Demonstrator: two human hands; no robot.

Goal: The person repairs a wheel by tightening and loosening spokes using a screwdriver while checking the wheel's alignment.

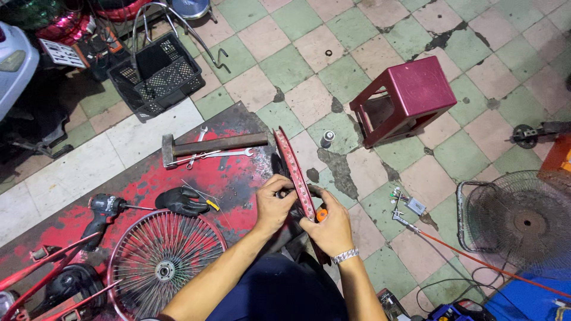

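- Head view, hands: the left hand (275, 205) is curled closed around the edge of a red wheel rim (292, 166) that stands on edge, tilted, running from near the hammer down toward the person's lap. The right hand (331, 229) is also closed on the rim from the other side, with an orange-handled tool (321, 214) tucked under its fingers; a metal watch band sits on that wrist.
- Head view, doing it well: as a judgement, the rim wants a firm brace from the left hand so it does not roll, while the tool stays square to the small fitting and the fingers stay off the thin edge.
- Head view, work surface: a worn red metal sheet (148, 184) on the floor carries a hammer (208, 145), 2 wrenches (208, 155), a black glove (181, 200) and a cordless drill (101, 215). A spoked wheel (162, 263) lies flat just beside the left forearm.
- Head view, room: a cracked green and pink tiled floor (297, 65), a maroon plastic stool (404, 98) tipped on its side, a black crate (156, 74) and a fan guard (523, 223) at the right.
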